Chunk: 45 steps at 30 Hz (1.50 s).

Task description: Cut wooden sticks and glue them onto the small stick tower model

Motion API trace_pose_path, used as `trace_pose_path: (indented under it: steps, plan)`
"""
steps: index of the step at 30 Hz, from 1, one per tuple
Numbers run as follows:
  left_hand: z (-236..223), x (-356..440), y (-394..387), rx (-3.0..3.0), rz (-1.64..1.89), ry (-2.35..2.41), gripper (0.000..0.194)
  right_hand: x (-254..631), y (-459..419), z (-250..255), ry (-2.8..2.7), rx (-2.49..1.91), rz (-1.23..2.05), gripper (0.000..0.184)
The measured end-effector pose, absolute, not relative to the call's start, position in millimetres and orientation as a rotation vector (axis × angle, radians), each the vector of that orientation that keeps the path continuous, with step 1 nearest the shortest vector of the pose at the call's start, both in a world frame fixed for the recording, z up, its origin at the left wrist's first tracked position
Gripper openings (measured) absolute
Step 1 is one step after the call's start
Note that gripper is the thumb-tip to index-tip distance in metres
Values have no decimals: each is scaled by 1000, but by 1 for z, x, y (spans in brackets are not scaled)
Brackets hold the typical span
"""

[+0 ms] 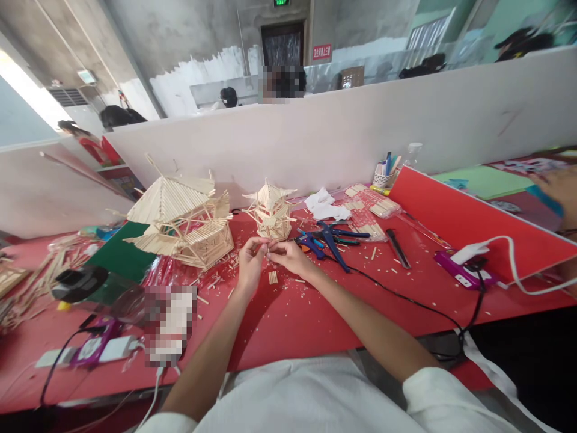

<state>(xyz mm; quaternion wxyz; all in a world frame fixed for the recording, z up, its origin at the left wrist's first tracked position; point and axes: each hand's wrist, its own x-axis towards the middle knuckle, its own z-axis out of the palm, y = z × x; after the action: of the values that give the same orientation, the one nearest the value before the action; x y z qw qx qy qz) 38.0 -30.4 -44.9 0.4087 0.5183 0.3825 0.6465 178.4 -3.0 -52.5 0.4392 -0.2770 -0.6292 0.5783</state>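
Observation:
My left hand [252, 257] and my right hand [291, 257] meet over the red table, with fingertips pinched together. Whatever sits between them is too small to make out. Just behind my fingers stands a small pagoda model [269, 218] built of thin wooden sticks. To its left is a larger stick pagoda model [174, 207] with sloping roofs. A little panel of short sticks [273, 277] lies on the table below my hands. Right of my right hand, blue-handled cutters [332, 245] lie among other tools. Stick offcuts are scattered around.
A dark bottle [106, 291] lies on its side at left, near a pixelated object and a purple power strip [97, 341]. Bagged sticks [383, 207], a utility knife [398, 248] and a red board [478, 225] are on the right. A white partition [333, 129] runs behind; another person's hand [556, 189] is far right.

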Motion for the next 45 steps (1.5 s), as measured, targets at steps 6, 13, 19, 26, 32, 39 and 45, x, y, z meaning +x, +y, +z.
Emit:
trace_pose_path:
  steps: [6,13,19,26,32,39,45]
  plan:
    - [-31,20,-35,1745,1356,955,32,187,0,-46,-1570,-775,1429,33]
    - [-36,8,-32,2218,1192,1106,49,202,0,-32,-1551,-819,1463,29]
    - [-38,1,-31,2489,1080,1231,49,203,-2,-29,-1564,-802,1486,29]
    - [-36,-5,-31,2709,960,1303,46,204,-3,-29,-1586,-808,1473,36]
    - [-39,-4,-31,2741,965,1301,45,205,-2,-30,-1621,-811,1426,35]
    - [-37,-2,-32,2673,1030,1237,47,204,2,-35,-1627,-813,1396,33]
    - [-35,-2,-31,2610,1000,1280,42,204,2,-35,-1657,-797,1391,37]
